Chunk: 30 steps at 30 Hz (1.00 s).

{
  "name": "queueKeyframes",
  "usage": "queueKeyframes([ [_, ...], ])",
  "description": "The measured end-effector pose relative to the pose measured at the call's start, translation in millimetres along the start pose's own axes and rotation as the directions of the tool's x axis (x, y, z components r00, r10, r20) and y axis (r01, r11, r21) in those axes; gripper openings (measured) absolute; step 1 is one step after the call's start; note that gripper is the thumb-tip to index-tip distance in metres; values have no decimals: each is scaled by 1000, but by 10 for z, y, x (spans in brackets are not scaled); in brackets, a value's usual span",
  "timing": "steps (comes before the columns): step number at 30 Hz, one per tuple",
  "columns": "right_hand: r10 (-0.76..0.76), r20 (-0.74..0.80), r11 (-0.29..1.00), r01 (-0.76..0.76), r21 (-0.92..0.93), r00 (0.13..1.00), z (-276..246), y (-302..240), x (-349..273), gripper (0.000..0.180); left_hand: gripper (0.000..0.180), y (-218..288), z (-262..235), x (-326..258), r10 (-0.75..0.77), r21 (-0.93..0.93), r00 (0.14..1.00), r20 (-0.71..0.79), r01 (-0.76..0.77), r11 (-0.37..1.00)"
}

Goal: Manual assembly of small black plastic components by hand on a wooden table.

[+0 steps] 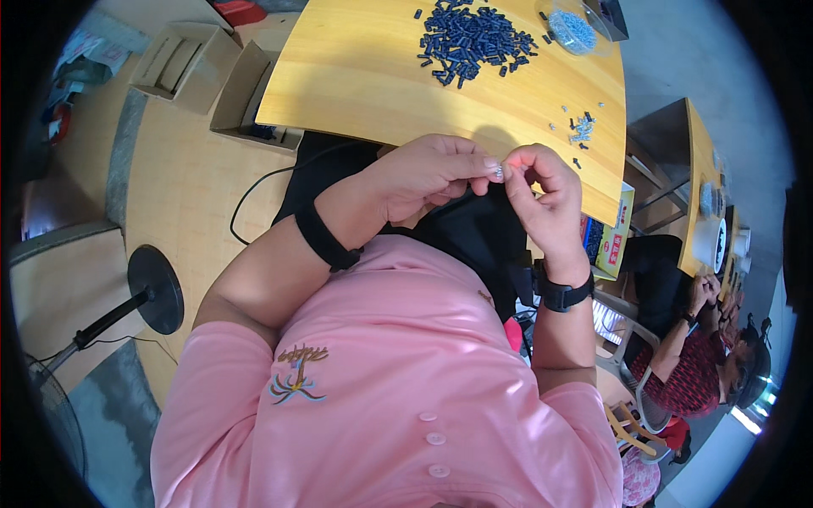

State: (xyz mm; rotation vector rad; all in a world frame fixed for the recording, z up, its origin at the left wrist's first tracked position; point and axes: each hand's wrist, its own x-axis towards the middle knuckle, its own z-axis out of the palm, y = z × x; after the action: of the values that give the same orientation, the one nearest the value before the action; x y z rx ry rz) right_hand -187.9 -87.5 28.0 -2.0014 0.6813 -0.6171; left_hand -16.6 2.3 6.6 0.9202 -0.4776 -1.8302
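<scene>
Both of my hands meet just past the near edge of the yellow table, over my lap. Between their fingertips is a small silvery ridged piece (499,173), too small to name exactly. My left hand (432,176) pinches it with thumb and forefinger, the other fingers curled. From the other side, the thumb and forefinger of my right hand (544,193) close on it too. On the table, near my right hand, lies a loose group of small silvery pieces (582,129) with a few black ones. Farther off spreads a heap of short black cylindrical parts (474,41).
A clear round tub (572,32) of small bluish-silver pieces stands at the table's far right. Open cardboard boxes (188,63) sit at the left, with a black fan (155,289) below them. A yellow-green box (614,237) is by my right wrist. Another person (682,372) sits at the right.
</scene>
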Motion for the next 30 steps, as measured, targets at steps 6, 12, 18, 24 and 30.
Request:
queueKeyframes([
  [6, -29, -88, 998, 35, 59, 996, 14, -20, -7, 6, 20, -2, 19, 23, 25, -11, 999, -25, -26, 1000],
  [12, -46, -93, 999, 47, 14, 995, 70, -57, -4, 7, 20, -39, -27, 39, 129, 57, 988, -85, -124, 991],
  [18, -13, -148, 998, 23, 64, 989, 73, -51, -7, 11, 20, -24, 35, 44, 221, 230, 964, -151, -183, 956],
  [24, 39, -94, 990, -26, 140, 995, 74, -28, -8, 14, 22, -41, 16, 47, 286, 340, 950, -124, -230, 912],
  [30, 93, -72, 976, -76, 206, 993, 69, 7, -25, 14, 22, -45, 25, 55, 278, 379, 951, -135, -210, 901],
])
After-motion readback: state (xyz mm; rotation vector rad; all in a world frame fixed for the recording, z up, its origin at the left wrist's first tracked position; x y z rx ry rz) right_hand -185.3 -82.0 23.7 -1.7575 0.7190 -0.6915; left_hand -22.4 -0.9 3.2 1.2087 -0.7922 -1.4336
